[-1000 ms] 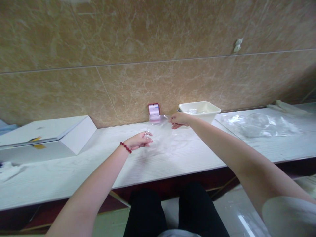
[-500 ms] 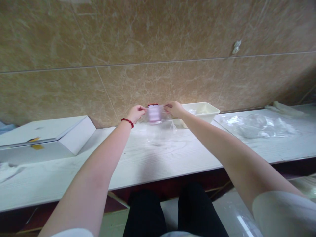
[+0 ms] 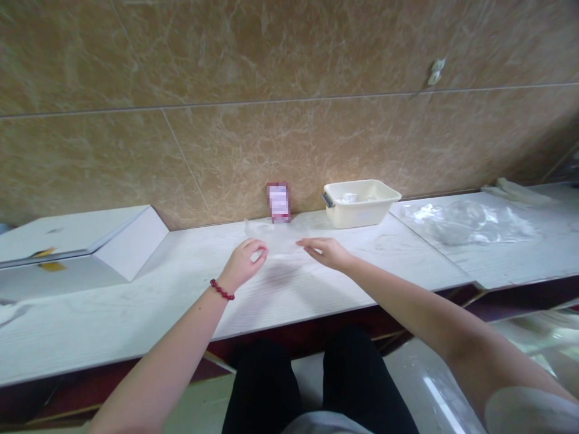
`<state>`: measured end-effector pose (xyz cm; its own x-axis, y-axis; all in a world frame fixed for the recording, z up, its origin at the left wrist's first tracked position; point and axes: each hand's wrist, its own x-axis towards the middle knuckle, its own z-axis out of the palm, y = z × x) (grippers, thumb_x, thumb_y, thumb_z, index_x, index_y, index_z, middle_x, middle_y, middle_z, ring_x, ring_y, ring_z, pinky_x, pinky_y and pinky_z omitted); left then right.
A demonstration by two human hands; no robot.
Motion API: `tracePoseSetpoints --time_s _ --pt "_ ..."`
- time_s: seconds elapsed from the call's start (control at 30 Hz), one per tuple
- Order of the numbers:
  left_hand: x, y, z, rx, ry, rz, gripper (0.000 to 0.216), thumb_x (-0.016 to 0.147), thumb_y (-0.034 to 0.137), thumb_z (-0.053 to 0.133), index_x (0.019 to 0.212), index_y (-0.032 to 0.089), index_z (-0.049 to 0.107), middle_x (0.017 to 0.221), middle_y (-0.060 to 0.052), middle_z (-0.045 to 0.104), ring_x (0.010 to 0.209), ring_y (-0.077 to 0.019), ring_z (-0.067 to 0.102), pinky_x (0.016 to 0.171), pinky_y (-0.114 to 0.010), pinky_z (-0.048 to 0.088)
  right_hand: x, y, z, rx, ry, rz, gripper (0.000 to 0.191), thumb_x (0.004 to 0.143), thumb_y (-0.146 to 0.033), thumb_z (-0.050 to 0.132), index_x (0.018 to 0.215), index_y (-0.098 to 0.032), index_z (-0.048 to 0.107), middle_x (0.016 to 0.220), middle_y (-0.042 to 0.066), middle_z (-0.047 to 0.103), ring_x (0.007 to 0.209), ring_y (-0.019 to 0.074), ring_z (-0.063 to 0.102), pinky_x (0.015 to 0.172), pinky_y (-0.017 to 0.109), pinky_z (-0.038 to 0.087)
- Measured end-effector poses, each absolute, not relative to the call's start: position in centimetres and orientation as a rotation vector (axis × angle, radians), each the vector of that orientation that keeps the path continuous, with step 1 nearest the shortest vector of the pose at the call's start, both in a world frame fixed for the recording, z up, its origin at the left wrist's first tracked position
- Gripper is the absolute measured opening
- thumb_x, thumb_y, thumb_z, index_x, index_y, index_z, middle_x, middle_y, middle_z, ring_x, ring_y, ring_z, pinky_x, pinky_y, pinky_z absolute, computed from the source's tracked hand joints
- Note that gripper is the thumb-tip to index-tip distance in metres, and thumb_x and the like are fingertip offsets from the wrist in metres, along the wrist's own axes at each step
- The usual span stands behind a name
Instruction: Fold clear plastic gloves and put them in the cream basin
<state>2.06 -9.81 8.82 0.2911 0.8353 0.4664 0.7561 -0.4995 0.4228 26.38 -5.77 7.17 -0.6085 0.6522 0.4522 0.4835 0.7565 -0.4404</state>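
Observation:
Between my hands, close above the white tabletop, a thin clear plastic bag [image 3: 281,236] is stretched out; it is so see-through that its outline is hard to follow. My left hand [image 3: 244,260], with a red bead bracelet on its wrist, pinches the bag's near left side between thumb and forefinger. On the other side my right hand [image 3: 328,252] has its fingertips pressed together at the bag's right edge. Just beyond the bag, a red-edged phone [image 3: 278,203] with a lit, blurred-out screen leans upright against the wall.
A cream plastic tub [image 3: 362,214] with clear plastic inside stands by the wall, right of the phone. Farther right lies a heap of clear plastic bags [image 3: 474,224]. A large white box [image 3: 72,241] takes up the left of the table [image 3: 181,307]. The tiled wall closes off the back.
Both hands have come down and toward me with the plastic bag, away from in front of the phone. The phone and the cream tub now show more fully.

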Motion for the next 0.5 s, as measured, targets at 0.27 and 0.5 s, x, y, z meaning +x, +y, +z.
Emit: tracePoseSetpoints --time_s 0.27,0.5 --pt "1.5 -11.5 3.4 2.465 1.415 0.709 0.015 0.074 0.021 0.041 0.08 0.02 0.055 0.084 -0.004 0.053 0.08 -0.0168 0.049 0.077 -0.03 0.039 26.9 -7.2 1.7 -0.68 -2.61 0.274 0.03 0.082 -0.026 0.036 0.104 -0.02 0.055 0.105 0.005 0.057 0.103 0.0142 0.048 0.091 0.031 0.035" --pt "1.6 -12.4 3.1 2.511 1.438 0.604 0.018 0.076 0.024 0.04 0.078 0.019 0.057 0.084 -0.006 0.055 0.08 -0.018 0.05 0.077 -0.032 0.038 27.1 -7.9 1.1 -0.764 -2.695 0.114 0.028 0.08 -0.027 0.04 0.104 -0.024 0.055 0.111 0.006 0.053 0.113 0.0181 0.036 0.095 0.041 0.022"
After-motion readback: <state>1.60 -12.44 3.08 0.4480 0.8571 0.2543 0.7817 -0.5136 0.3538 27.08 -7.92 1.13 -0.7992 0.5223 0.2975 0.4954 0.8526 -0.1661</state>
